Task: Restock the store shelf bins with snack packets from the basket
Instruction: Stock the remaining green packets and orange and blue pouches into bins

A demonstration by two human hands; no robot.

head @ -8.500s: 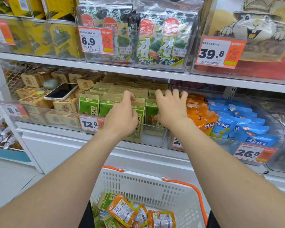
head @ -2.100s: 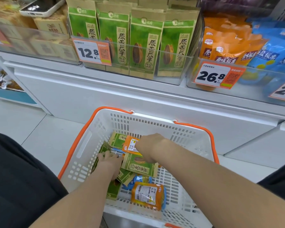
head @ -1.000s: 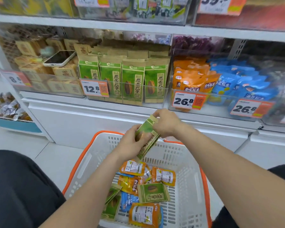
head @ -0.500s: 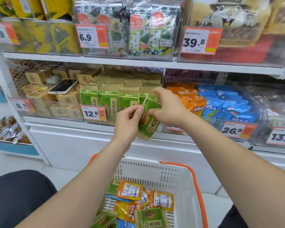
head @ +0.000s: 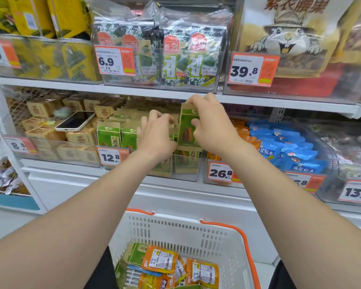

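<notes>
Head view. The landmark is the clear bin (head: 188,173) with the 12.8 price tag (head: 113,156) on the lower shelf, filled with rows of standing packets (head: 108,136), green with brown tops.

Over the right half of that bin the right hand (head: 213,126) pinches one green packet (head: 187,126) by its upper part, with fingers over the brown top edge and the thumb on the printed face. The packet is upright, and its lower edge sits just above the front row in the bin. Just left of it, over the middle of the bin, the left hand (head: 156,136) reaches in with its fingers bent down among the packet tops. It touches them, but whether it grips one cannot be told, as the fingertips are hidden.

Below the bin and nearer the person stands the white basket (head: 188,231) with orange handles. In it lie orange packets (head: 159,258) with white labels up, at least one green one at the left, and a sliver of blue.

Left of the bin a phone (head: 75,120) lies face up on brown boxes (head: 79,137) in the neighbouring bin. Right of the bin come orange bags (head: 248,138), then blue bags (head: 290,149).

Above the bin, on the next shelf up, seaweed packs (head: 181,59) stand behind a 6.9 tag — a large bag with a cartoon animal sits to their right
</notes>
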